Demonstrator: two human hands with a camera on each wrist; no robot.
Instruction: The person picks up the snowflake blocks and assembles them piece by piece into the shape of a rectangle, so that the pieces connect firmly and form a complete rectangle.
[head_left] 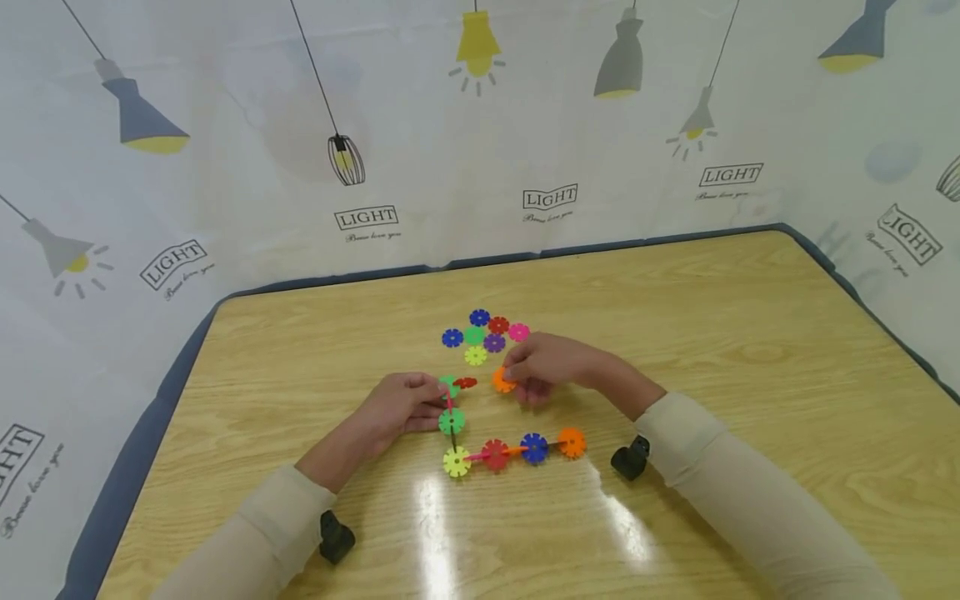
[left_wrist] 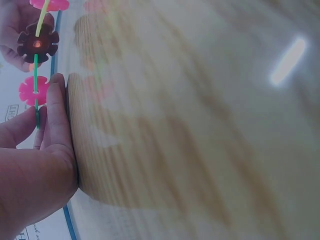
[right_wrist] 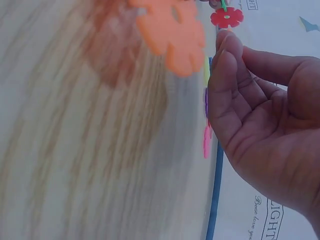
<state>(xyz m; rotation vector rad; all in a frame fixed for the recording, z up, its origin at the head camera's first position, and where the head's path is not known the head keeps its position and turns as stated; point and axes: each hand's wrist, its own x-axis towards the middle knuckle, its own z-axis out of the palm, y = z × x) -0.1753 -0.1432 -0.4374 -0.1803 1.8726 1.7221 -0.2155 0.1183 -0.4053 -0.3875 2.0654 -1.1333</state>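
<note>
An L-shaped chain of notched, flower-like plastic discs stands on the wooden table, its lime disc point(head_left: 457, 462) at the corner and an orange end disc point(head_left: 572, 443) at the right. My left hand point(head_left: 401, 408) pinches the green disc point(head_left: 448, 387) at the chain's far end; the left wrist view shows thumb and finger on its thin edge. Joined beside it is a red disc point(head_left: 467, 382), also visible in the right wrist view. To the right, my right hand point(head_left: 551, 367) holds a loose orange disc point(head_left: 503, 380) between thumb and fingers, apart from the chain.
Several loose discs lie beyond the hands, among them a blue disc point(head_left: 479, 317), a purple disc point(head_left: 494, 342) and a pink disc point(head_left: 519, 332). A printed cloth point(head_left: 450, 167) hangs behind the table's dark edge. Both wrists carry small black cameras.
</note>
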